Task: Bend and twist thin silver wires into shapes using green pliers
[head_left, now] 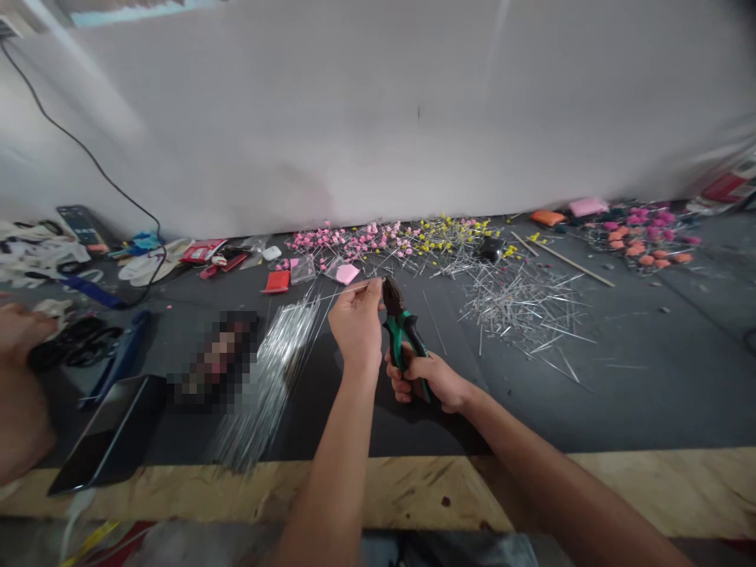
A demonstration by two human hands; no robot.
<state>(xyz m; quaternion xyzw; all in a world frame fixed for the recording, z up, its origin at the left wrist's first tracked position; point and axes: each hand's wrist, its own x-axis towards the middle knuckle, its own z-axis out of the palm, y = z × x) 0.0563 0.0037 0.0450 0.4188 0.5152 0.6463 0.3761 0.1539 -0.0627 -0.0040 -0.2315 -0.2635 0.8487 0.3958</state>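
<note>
My right hand is wrapped round the green and black handles of a pair of pliers, whose jaws point up and away from me. My left hand is closed in a pinch beside the jaws. A thin metal wire runs out to the left from its fingers, and the wire's tip meets the plier jaws. Left of my left hand lies a bundle of long straight silvery wires. To the right of the pliers is a loose heap of short cut wires.
Along the wall lie wires with pink tips, yellow tips and orange tips. A wooden stick lies at right. On the left are a tablet, a dark cable and another person's arm.
</note>
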